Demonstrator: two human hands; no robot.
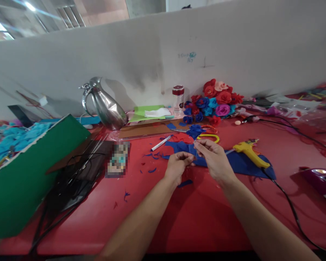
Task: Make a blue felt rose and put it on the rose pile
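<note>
Here, above the red bench (206, 217), the left hand (177, 165) and right hand (214, 157) meet, both pinching a thin wire stem (196, 154) that stands upright between their fingertips. Beneath and beyond them lies a blue felt sheet (233, 161); a yellow glue gun (248, 151) rests on it, just right of the right hand.

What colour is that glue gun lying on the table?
Yellow; the glue gun shows best in the head view.

Bare forearms, no sleeves, no rings
</note>
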